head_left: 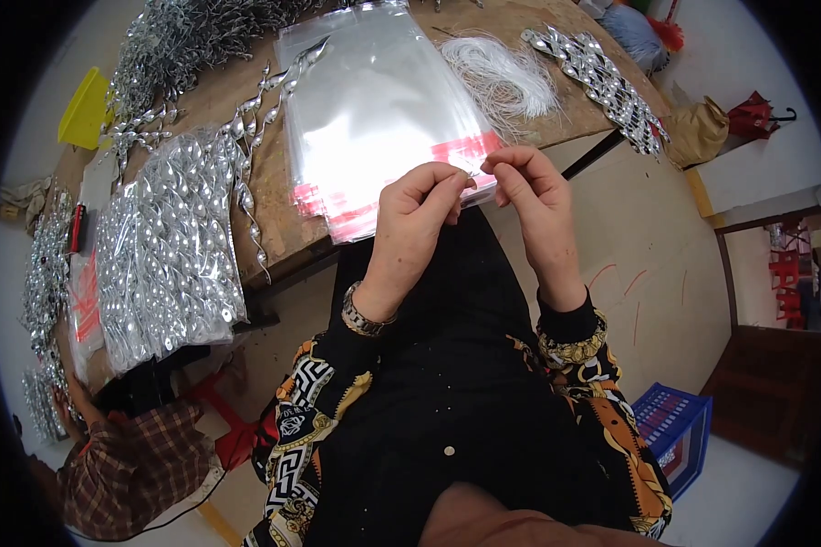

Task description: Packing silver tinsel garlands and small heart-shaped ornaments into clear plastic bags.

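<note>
My left hand (409, 219) and my right hand (540, 208) are raised close together over the near edge of a stack of clear plastic bags (374, 109) with red strips. Both pinch, fingertips almost meeting. Something small and dark shows between them, too small to name. Behind my right hand lies a bundle of white string (502, 77). To the left of the bags, twisted silver foil strands (246, 137) trail across the table and hang past its edge.
The brown wooden table (278, 219) carries a heap of silver strands (192, 46), packed silver spirals (169, 246) and a silver bundle (602, 82) at right. A yellow container (86, 109) stands far left. Another person in a plaid shirt (141, 469) is lower left; a blue crate (675, 428) is lower right.
</note>
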The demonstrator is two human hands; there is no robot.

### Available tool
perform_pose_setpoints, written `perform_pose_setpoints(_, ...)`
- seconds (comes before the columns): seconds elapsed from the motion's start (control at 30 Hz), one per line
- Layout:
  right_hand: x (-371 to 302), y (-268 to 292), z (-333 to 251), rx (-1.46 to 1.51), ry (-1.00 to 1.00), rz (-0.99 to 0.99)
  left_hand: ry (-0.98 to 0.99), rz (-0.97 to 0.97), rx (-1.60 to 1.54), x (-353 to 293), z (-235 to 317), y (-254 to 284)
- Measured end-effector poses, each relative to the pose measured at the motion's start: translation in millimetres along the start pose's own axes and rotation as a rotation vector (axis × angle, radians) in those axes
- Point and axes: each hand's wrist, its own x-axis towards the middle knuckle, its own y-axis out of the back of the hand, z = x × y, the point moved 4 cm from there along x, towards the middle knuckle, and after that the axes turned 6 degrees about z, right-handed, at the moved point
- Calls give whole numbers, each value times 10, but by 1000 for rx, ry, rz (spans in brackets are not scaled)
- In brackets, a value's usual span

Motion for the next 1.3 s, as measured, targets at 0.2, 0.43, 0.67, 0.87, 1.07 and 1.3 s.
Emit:
perform_pose_setpoints(0.2, -52, 77, 9, -41, -14, 40, -22, 7, -5, 18, -9, 15)
perform_pose_setpoints(0.43, -69, 34, -4, -75, -24, 22, -30, 6, 14, 8, -4, -10)
perform_pose_setpoints(0.67, -52, -15, -11, 24, -35, 22, -18, -6, 16, 0, -6, -22)
perform_pose_setpoints(0.87, -35, -24, 5, 130, -62, 11, -15, -32, 38, -3, -12, -23)
perform_pose_setpoints(1.07, -23, -46, 24, 180, -67, 15, -15, -42, 38, -6, -16, -25)
perform_pose_setpoints(1.3, -46, -42, -53, 19, -14, 44, -10, -52, 24, -15, -19, -36)
